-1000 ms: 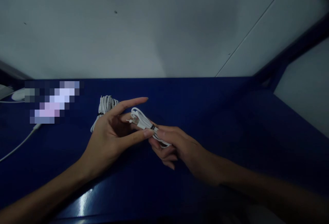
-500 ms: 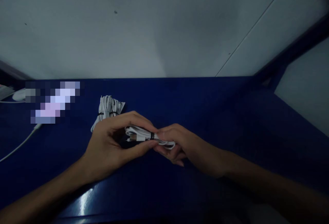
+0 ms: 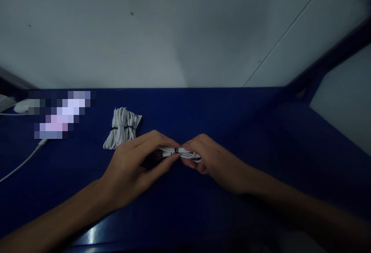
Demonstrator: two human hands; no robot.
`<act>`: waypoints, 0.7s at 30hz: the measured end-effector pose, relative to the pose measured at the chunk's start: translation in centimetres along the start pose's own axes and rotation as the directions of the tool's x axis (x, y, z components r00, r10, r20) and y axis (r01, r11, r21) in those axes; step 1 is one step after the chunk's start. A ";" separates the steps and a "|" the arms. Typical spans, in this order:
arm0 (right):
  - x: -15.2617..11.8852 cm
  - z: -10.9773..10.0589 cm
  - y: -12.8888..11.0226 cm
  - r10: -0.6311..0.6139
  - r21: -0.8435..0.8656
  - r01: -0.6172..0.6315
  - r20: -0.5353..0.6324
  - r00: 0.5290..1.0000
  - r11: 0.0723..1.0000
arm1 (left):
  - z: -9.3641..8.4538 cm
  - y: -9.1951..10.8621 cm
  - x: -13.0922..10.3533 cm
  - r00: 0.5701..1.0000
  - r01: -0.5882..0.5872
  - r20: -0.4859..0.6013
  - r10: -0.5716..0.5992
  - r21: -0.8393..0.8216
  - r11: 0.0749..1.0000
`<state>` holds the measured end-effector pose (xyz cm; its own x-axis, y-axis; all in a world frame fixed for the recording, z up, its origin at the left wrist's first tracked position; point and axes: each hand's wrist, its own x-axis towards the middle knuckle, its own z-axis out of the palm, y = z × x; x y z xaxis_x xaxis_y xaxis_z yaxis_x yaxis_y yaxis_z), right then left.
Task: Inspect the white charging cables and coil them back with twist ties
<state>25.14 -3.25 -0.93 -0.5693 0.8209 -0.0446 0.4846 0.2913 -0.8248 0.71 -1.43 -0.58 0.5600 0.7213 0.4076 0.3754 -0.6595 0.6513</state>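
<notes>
The cable (image 3: 188,153) is white and thin, folded into a slim bundle of several strands that lies almost level, with a black tie (image 3: 176,151) wrapped around its middle. A plug (image 3: 166,154) with a white body lies along the strands on the left side of the tie, its far end darker and half lost in shadow, while the loops on the other side curve round toward the right palm. It is held above the front half of the table, between the two hands: the left hand (image 3: 135,164) pinches it at the tie with thumb and forefinger, leaving a rounded gap behind the fingertips, and the right hand (image 3: 211,158) grips the looped end, its fingers curled underneath. Beyond the left hand sits a clump of bundled cables (image 3: 123,129), also white and banded in black (how many there are is hard to count). The table (image 3: 232,117) is deep blue and glossy, with a pale streak of light near its front edge. Farther left, a white cord (image 3: 23,163) runs to a bright slanted shape blurred into squares. A dim grey wall (image 3: 139,48) rises behind, crossed at right by a slanting seam (image 3: 286,30).
</notes>
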 end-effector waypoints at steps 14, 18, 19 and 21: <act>0.2 -0.2 -0.6 0.054 0.086 -0.054 0.000 0.999 0.995 | 0.1 0.2 0.0 0.999 0.033 -0.001 -0.034 -0.054 0.998; 0.2 -0.2 -0.8 0.040 0.071 -0.040 0.006 0.999 0.997 | 0.1 0.2 -0.2 0.993 0.118 0.013 -0.117 -0.055 0.992; 0.2 -0.3 -0.9 0.043 0.070 -0.043 0.010 0.999 0.997 | 0.1 0.2 -0.2 0.990 0.138 0.019 -0.137 -0.065 0.988; 0.3 -0.2 -1.1 0.058 0.067 -0.059 0.012 0.998 0.996 | 0.1 0.3 -0.1 0.988 0.155 0.026 -0.153 -0.093 0.984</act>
<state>24.59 -3.16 0.07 -0.5485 0.8302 -0.0993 0.4713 0.2089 -0.8569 0.80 -1.74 -0.49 0.5150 0.8078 0.2866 0.3874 -0.5176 0.7629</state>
